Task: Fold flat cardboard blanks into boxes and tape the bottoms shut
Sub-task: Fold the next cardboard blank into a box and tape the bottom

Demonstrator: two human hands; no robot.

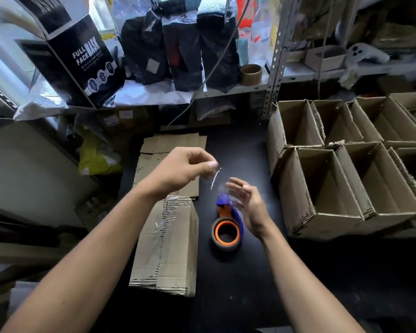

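Tape, a short clear scrap [215, 177], hangs pinched between thumb and fingertip of the left hand [181, 170], raised above the black table [250, 272]. The right hand [246, 204] hovers just beside it, fingers loosely spread and holding nothing; the two hands are close but apart.

Below the right hand lies one tape dispenser [226, 227], purple-handled with an orange core, resting on the table. Left of it sits one folded box [165, 246], its taped seam facing up, with clear tape already along the joint. Beyond it lies a stack of flat blanks [172, 146]; their number cannot be told.

The scrap looks like waste to shed. Best to peel it off with the free fingers and drop it clear of the seam, so it does not stick to the box.

At the right stand finished boxes [346, 169], open-topped, at least seven in two rows, running out of view.
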